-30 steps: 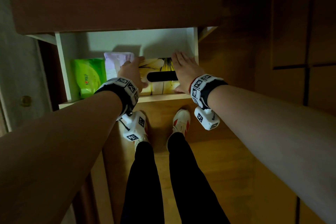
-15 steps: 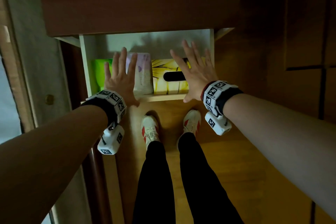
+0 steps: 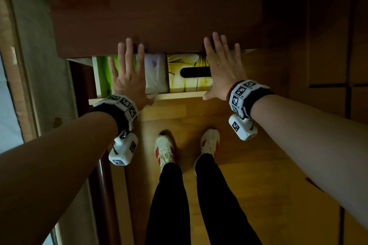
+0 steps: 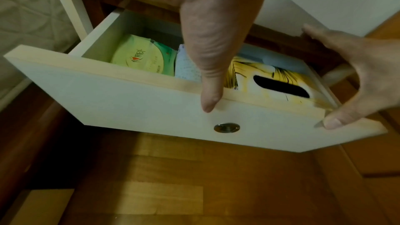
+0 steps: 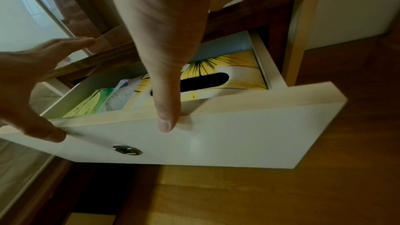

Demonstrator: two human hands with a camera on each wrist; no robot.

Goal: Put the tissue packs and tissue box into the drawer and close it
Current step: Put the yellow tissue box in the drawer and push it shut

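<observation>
A white drawer [image 3: 179, 95] stands partly open under a dark brown cabinet top [image 3: 155, 10]. Inside lie a green tissue pack [image 3: 103, 73], a pale lilac tissue pack [image 3: 156, 73] and a yellow tissue box [image 3: 189, 73] with a black slot. My left hand [image 3: 129, 79] is spread flat over the drawer's left part, thumb on the front panel [image 4: 151, 109]. My right hand [image 3: 223, 69] is spread flat over the right part, thumb on the front edge [image 5: 238, 126]. Neither hand holds anything.
A round metal pull [image 4: 226, 127] sits in the middle of the drawer front. Wooden floor [image 3: 258, 185] lies below, with my two feet in white and red shoes [image 3: 165, 149] close to the drawer. A padded bed edge [image 3: 25, 65] stands at the left, and brown cupboard doors [image 3: 328, 45] at the right.
Both hands have let go of the items and spread flat on the drawer front. The drawer has slid in; less of its inside shows than before.
</observation>
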